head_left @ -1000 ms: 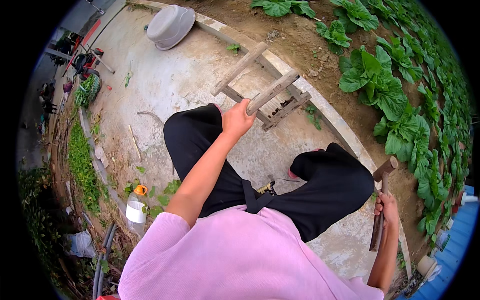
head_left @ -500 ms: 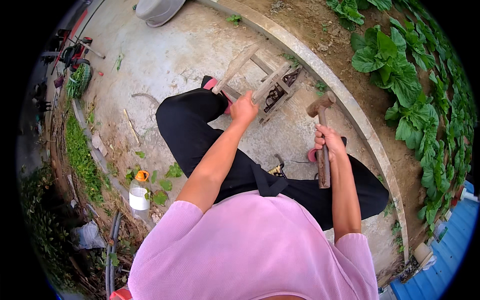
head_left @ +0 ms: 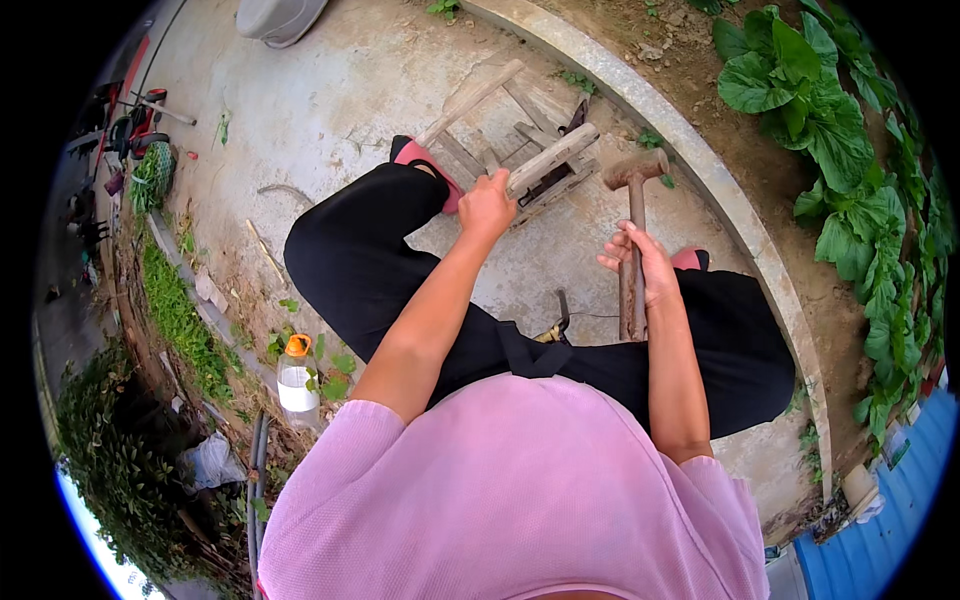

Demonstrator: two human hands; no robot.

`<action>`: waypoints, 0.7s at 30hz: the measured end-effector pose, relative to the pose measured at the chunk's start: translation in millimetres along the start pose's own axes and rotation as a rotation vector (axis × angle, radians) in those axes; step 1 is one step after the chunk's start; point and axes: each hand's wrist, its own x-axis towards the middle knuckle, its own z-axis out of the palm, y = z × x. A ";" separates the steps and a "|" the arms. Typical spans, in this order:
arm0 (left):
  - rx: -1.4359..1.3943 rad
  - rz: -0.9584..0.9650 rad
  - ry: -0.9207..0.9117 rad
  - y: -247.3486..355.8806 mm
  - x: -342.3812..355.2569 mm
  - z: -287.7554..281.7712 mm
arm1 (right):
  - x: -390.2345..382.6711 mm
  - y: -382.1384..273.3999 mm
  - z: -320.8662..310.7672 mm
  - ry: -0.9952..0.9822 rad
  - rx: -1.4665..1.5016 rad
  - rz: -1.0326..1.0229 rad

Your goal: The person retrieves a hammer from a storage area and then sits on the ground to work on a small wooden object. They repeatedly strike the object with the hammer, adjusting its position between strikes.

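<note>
My left hand (head_left: 487, 207) is closed around the near end of a weathered wooden rail. The rail belongs to a small wooden frame (head_left: 555, 162), perhaps a stool, tilted on the concrete in front of me; dark gaps show between its bars. To the right, my right hand (head_left: 645, 262) carries a hammer (head_left: 637, 205) with a rusty brown head and a worn handle. The head points away from me, beyond the fingers, and hangs apart from the frame. The fingers lie loosely about the handle, some partly straightened.
A low concrete curb (head_left: 690, 190) curves along the right, with leafy green plants (head_left: 800, 90) beyond it. Between my legs lies a small tool (head_left: 558, 322) with a thin wire. An orange-capped bottle (head_left: 298, 385) stands at left. A grey basin (head_left: 280, 18) sits far off.
The wooden frame has turned in my left hand, so the dark metal pieces seen in it before are mostly hidden. My right hand's fingers have loosened around the hammer. The view has shifted.
</note>
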 end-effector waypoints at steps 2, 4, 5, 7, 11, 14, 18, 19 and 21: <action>-0.017 -0.035 -0.003 3.2 5.3 -4.0 | -8.8 -4.1 11.6 0.006 -0.133 -0.034; -0.043 -0.051 0.015 7.0 10.3 -4.8 | 6.4 -0.4 5.4 0.013 -0.305 -0.022; -0.044 -0.054 0.009 7.6 16.0 -6.1 | 13.3 2.4 1.6 0.019 -0.388 -0.014; -0.033 -0.074 -0.045 11.1 16.0 -12.9 | 18.0 10.6 -2.7 0.014 -0.362 0.060; 0.026 0.011 -0.139 4.3 25.1 -22.3 | 23.2 32.4 3.7 -0.019 -0.427 0.076; 0.025 0.012 -0.211 5.8 37.1 -26.8 | 29.4 41.3 2.0 -0.069 -0.490 0.121; 0.033 0.062 -0.267 2.9 55.7 -41.1 | 48.8 54.1 0.0 -0.009 -0.769 0.147; 0.060 0.071 -0.281 1.8 62.1 -43.9 | 52.9 62.0 -5.2 0.013 -0.846 0.143; 0.112 0.092 -0.309 -0.6 77.5 -50.1 | 59.0 65.5 -7.5 0.033 -0.967 0.155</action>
